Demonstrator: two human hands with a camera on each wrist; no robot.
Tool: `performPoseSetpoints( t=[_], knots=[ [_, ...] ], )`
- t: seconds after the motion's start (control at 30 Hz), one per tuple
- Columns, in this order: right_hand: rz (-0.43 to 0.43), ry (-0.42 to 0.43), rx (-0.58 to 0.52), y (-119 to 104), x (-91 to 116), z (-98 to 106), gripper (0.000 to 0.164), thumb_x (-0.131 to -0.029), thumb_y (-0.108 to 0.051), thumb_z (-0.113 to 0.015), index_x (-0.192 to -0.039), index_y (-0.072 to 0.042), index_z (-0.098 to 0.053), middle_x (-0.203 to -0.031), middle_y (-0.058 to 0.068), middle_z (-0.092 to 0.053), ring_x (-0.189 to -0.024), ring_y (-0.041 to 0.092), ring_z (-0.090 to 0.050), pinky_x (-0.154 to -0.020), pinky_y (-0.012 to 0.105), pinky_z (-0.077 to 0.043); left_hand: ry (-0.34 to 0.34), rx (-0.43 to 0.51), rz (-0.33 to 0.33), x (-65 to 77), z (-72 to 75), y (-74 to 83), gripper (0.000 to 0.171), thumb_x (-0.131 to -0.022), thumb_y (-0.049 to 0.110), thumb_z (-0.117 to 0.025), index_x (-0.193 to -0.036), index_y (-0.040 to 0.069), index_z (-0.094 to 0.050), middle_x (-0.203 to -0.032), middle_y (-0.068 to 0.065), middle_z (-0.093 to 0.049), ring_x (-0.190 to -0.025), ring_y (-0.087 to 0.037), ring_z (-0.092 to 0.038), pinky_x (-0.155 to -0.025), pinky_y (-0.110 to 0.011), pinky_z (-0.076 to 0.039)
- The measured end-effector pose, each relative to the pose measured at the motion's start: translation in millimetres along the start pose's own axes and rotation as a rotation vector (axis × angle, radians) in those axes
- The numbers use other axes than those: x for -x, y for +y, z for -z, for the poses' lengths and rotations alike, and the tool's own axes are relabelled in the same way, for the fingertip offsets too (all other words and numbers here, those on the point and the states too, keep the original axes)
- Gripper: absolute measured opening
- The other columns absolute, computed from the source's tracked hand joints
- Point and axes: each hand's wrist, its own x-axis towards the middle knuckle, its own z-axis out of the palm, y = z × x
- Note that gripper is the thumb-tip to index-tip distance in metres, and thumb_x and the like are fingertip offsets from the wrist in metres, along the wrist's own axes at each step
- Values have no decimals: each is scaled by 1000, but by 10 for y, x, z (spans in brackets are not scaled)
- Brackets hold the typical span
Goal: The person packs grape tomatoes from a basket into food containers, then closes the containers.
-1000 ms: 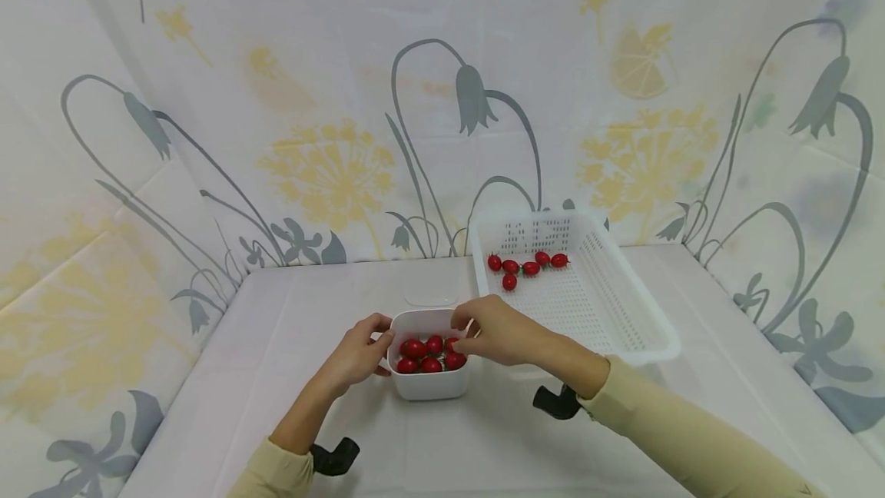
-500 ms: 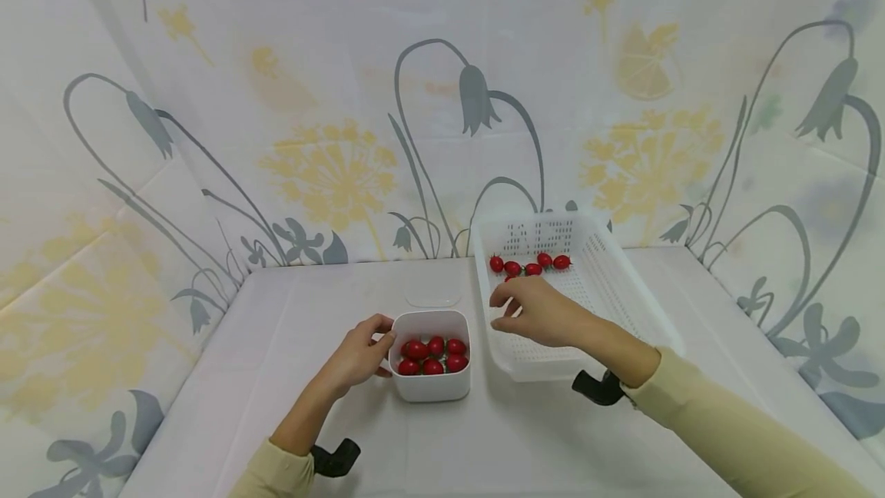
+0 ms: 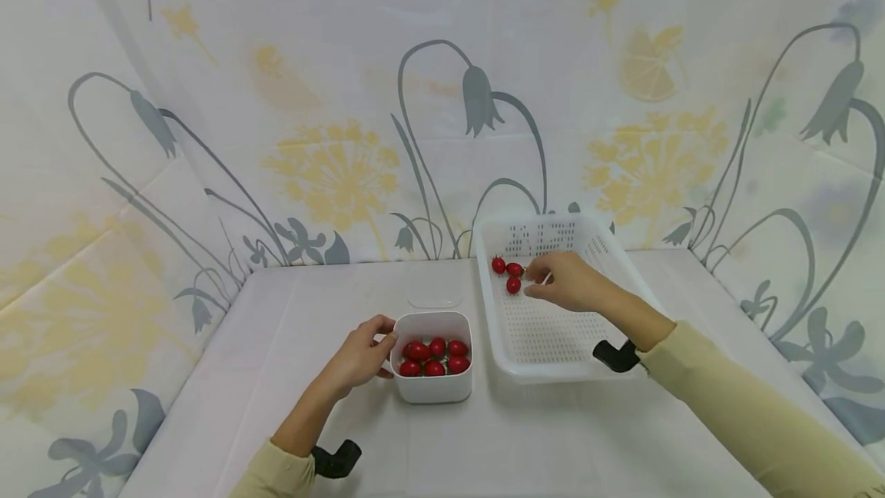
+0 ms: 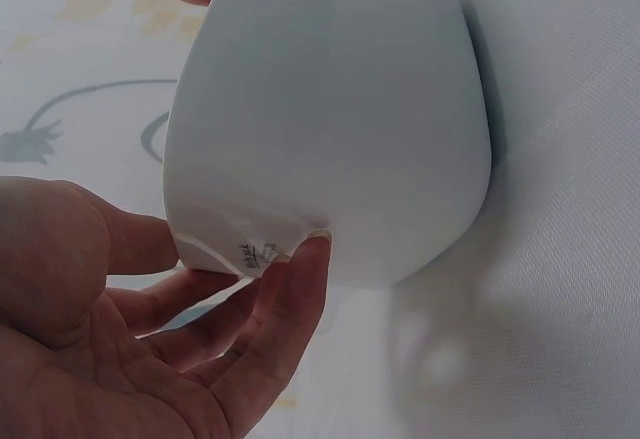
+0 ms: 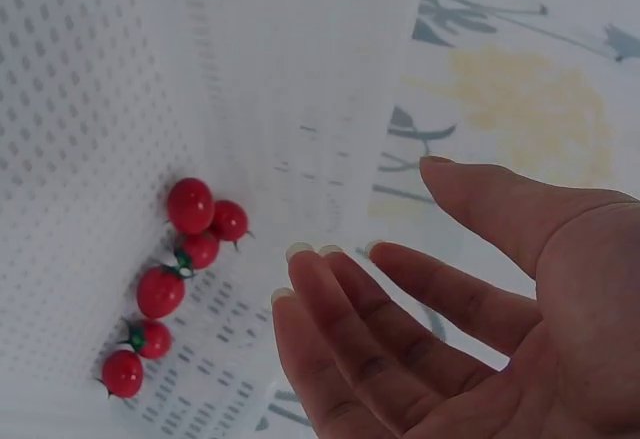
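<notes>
A small white square container (image 3: 434,388) stands on the table with several red cherry tomatoes (image 3: 434,367) in it. At its left side my left hand (image 3: 359,356) holds the wall; in the left wrist view the fingers (image 4: 300,299) press on the white side and the thumb lies at the rim. My right hand (image 3: 570,283) hovers over the white perforated basket (image 3: 487,313), thumb and fingers apart, holding nothing. Below it, at the basket's far left, lie several cherry tomatoes (image 5: 160,291) with green stems; in the head view the hand hides some of them.
Behind the container a faint, flat, rounded-square clear piece (image 3: 434,296) lies on the white tablecloth (image 3: 332,290). A flower-printed curtain (image 3: 332,98) rises behind and on both sides. The basket stands to the right of the container, close to the curtain.
My right hand has moved away from the container, right and farther back, to the tomatoes in the basket. My left hand has stayed at the container.
</notes>
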Motion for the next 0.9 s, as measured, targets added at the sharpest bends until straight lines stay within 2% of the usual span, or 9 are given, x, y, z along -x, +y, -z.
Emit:
performPoseSetpoints(
  t=[0.27,0.37,0.47,0.63,0.8,0.9],
  knots=[
    [-101,-32,3,247,-177,53,21,-94,-18,-71,-101,2,-71,-87,10,-69,-78,22,-61,-65,33,-52,-7,-2,-2,7,12,8,25,-106,12,-52,-128,1,-58,-132,-20,-59,-96,-32,-65,-67,-37,-64],
    [-179,-59,-18,333,-248,53,28,-96,-21,-70,-108,5,-69,-93,15,-70,-81,24,-65,-68,33,-55,-16,-3,-5,-2,14,3,26,-106,13,-51,-128,0,-58,-133,-21,-58,-97,-32,-65,-67,-36,-64],
    [-245,-82,-50,389,-311,45,34,-97,-23,-69,-114,7,-66,-102,21,-70,-87,31,-70,-72,36,-59,-13,-5,-5,-7,17,-2,26,-107,13,-51,-128,0,-57,-133,-21,-58,-96,-32,-65,-67,-36,-64],
    [-311,-89,-108,482,-405,8,34,-98,-22,-67,-114,8,-65,-110,25,-68,-97,40,-71,-79,40,-62,2,-2,5,0,16,3,24,-106,13,-52,-127,2,-59,-131,-18,-59,-94,-30,-65,-67,-37,-64],
    [-368,-105,-173,590,-494,-70,36,-99,-21,-67,-117,10,-65,-112,27,-69,-99,39,-72,-82,40,-63,5,-5,-2,15,14,8,25,-106,12,-53,-128,1,-59,-130,-18,-60,-93,-29,-64,-66,-38,-64],
    [-397,-110,-195,639,-537,-116,34,-98,-21,-67,-114,9,-66,-108,27,-69,-95,37,-72,-81,40,-63,5,-3,-3,21,10,12,25,-106,12,-53,-127,1,-59,-130,-17,-60,-93,-29,-65,-66,-38,-64]
  ],
)
